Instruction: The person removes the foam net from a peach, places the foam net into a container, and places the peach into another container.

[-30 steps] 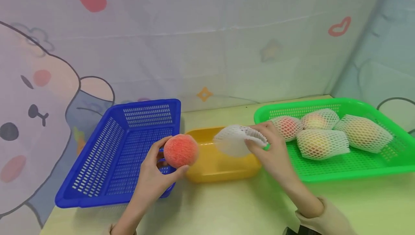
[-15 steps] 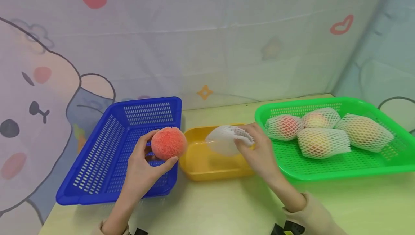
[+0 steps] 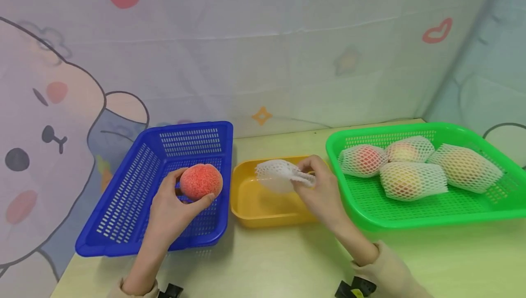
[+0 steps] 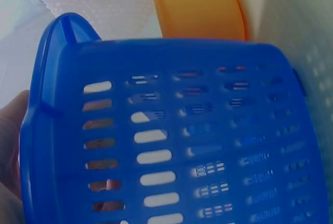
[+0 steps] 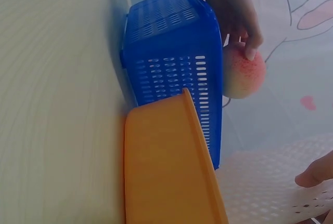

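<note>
A fuzzy red peach (image 3: 201,182) is gripped between the thumb and fingers of my left hand (image 3: 172,211), above the right part of the blue basket (image 3: 90,243). In the right wrist view the peach (image 5: 243,70) shows a yellowish underside beside that basket's rim. My right hand (image 3: 322,190) pinches the end of a white foam net sleeve (image 3: 275,175) over the yellow tray (image 3: 263,220). No fruit is visible inside the sleeve. In the left wrist view the basket's wall (image 4: 171,146) hides most of the left hand.
To the right stands a green basket (image 3: 411,222) with several peaches in foam nets (image 3: 411,181). The yellow tray sits between the two baskets on a light wooden table (image 3: 271,261). A patterned cloth (image 3: 287,60) hangs behind.
My left hand has carried the peach leftward, from near the yellow tray to over the blue basket. The right hand and the foam net have also shifted left, further over the tray.
</note>
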Action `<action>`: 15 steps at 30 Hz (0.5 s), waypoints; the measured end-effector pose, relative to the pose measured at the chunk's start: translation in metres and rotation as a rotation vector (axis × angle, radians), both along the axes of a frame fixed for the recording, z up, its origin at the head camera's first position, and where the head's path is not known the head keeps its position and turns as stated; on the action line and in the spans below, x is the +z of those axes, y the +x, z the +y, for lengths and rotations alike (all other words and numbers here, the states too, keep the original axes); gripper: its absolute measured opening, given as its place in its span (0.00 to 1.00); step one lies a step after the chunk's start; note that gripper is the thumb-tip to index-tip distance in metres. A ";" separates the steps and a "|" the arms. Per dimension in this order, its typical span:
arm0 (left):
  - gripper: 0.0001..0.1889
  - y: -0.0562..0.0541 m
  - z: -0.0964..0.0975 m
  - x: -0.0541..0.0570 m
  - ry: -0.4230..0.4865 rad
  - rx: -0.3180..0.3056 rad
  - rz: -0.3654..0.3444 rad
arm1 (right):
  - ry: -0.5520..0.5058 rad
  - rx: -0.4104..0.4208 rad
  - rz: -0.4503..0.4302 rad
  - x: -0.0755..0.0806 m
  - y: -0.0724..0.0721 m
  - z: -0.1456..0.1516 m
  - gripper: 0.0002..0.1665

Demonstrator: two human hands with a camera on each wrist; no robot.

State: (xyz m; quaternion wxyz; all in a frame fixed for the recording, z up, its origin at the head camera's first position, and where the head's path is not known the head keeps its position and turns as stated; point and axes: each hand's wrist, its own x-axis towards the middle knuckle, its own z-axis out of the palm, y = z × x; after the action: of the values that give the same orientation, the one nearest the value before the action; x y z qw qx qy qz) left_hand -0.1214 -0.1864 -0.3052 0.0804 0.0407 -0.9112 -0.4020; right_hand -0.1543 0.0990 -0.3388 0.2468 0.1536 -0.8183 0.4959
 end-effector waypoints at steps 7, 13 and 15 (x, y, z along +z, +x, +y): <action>0.45 -0.002 -0.005 -0.001 -0.058 0.018 -0.039 | 0.021 -0.003 0.028 -0.004 -0.005 -0.007 0.13; 0.45 -0.005 -0.008 -0.004 -0.182 0.045 -0.034 | 0.098 0.036 0.104 -0.011 -0.010 -0.011 0.17; 0.44 -0.006 -0.008 -0.006 -0.214 0.044 -0.038 | 0.118 0.040 0.123 -0.013 -0.011 -0.012 0.18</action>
State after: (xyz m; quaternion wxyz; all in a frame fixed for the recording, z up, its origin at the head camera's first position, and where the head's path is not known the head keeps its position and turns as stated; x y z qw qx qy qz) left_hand -0.1276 -0.1946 -0.3108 0.0760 0.0595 -0.9492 -0.2995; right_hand -0.1652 0.0871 -0.3520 0.2774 0.2142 -0.8262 0.4411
